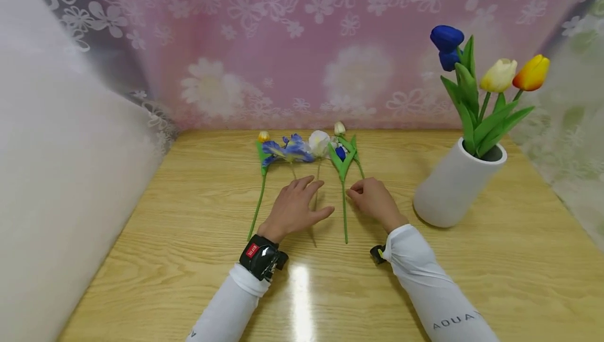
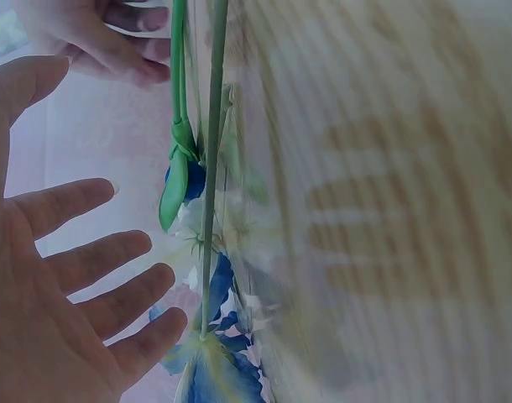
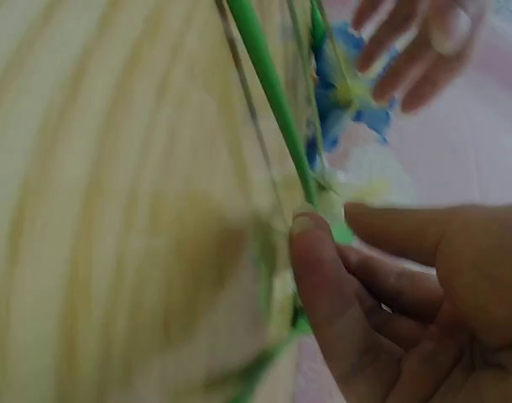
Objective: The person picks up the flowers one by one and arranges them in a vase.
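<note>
My left hand [image 1: 299,205] hovers with spread fingers over the thin stems of a blue iris-like flower [image 1: 289,149] and a white flower [image 1: 319,143]. Nothing is in its palm in the left wrist view. My right hand [image 1: 375,200] is beside the green stem of a blue tulip [image 1: 341,154], which lies on the table. Its thumb and index finger are bent, with a gap between them, fingertips right at that stem [image 3: 277,92]. Behind the right hand lies a white tulip [image 1: 340,128], its lower stem hidden by the hand. At the left lies a yellow-orange tulip [image 1: 263,136].
A white vase [image 1: 455,184] stands at the right, holding blue tulips [image 1: 446,40], a cream tulip [image 1: 499,75] and a yellow-orange tulip [image 1: 531,73]. A pink floral curtain [image 1: 283,43] hangs behind the wooden table [image 1: 189,268]. A white surface [image 1: 56,174] borders the left side.
</note>
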Available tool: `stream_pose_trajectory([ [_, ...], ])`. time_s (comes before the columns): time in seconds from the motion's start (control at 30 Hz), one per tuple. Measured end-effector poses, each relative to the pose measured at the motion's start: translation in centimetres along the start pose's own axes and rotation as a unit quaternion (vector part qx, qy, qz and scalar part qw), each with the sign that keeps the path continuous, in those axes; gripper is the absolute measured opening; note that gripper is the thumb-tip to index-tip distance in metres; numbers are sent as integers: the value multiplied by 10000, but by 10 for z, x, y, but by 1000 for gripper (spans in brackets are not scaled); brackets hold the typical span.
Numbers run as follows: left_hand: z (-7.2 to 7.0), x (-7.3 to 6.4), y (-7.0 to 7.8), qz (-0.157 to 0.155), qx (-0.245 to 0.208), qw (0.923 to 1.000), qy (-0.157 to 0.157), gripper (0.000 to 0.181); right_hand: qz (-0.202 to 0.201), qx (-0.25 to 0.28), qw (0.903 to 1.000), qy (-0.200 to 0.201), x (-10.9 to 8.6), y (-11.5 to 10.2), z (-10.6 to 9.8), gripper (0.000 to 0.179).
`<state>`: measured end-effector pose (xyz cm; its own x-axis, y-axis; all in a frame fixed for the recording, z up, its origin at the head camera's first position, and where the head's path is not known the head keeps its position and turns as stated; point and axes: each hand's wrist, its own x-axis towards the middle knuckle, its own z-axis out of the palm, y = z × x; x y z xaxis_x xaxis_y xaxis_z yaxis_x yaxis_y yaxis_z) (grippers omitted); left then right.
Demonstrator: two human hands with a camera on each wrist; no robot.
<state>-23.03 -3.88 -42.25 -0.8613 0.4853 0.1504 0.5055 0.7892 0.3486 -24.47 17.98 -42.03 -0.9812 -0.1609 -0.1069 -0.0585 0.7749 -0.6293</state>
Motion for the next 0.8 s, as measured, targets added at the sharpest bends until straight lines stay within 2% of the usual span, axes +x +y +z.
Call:
stream_pose_trajectory([
  [0.13, -1, -3, -2, -14, -5, 10000, 5, 67, 14, 136, 9999, -69, 7, -5, 10, 26],
  [0.47, -4, -6, -6, -180, 161, 9997, -46, 68, 594, 852, 9945, -131, 9, -6, 12, 20],
  [0.8, -6, -8, -9, -194, 137, 9997, -66, 68, 578, 992, 9934, -3, 9, -6, 13, 21],
])
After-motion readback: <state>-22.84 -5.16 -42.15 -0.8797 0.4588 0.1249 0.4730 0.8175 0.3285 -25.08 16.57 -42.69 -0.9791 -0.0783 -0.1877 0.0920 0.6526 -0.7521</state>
